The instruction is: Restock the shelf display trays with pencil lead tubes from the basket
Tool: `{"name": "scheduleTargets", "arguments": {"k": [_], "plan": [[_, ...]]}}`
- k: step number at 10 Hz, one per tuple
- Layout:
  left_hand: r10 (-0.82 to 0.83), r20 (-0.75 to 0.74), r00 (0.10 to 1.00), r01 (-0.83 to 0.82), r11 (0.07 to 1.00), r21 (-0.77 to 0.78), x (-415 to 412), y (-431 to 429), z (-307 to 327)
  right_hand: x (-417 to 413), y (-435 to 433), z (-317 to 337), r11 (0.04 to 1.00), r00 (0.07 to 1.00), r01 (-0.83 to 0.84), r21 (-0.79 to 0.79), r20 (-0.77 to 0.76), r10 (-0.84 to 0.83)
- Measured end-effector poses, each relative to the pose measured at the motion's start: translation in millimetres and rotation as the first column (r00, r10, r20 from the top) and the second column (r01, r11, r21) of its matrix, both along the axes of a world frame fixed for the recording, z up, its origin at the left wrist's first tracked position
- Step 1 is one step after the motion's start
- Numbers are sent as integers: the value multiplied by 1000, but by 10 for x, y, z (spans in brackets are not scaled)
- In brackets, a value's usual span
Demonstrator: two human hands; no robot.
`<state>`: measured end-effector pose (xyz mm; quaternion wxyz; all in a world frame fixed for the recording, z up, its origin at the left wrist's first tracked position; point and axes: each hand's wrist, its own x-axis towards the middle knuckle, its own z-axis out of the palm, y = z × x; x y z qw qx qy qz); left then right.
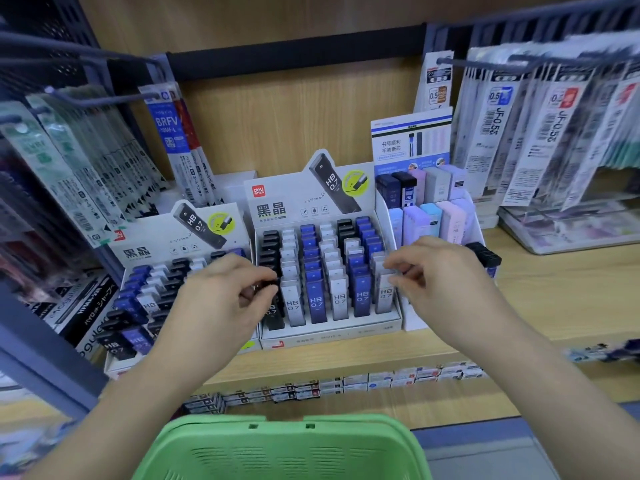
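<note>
Head view: at the shelf's left end a tilted tray (138,362) holds HB 0.7 tubes. Beside it, the left hand (221,299) pinches the cap of a black tube (273,315) in the front-left slot of the middle tray (329,336). The right hand (440,271) pinches a pale tube (385,296) in its front-right slot. Below the shelf's front edge sits the green basket (284,448). These tubes look light, stiff and slick. Pinching the 2 flat faces near the cap should hold, though gently, since the leads inside probably snap.
</note>
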<state>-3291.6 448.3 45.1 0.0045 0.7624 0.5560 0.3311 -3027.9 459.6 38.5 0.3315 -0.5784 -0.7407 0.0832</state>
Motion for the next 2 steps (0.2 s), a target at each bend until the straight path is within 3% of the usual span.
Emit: {"name": "scheduleTargets", "arguments": {"k": [2], "plan": [[59,57,997,-55,997,-62,29,-51,34,50,-66,11,999,998,-14,-32,-60,12]]}}
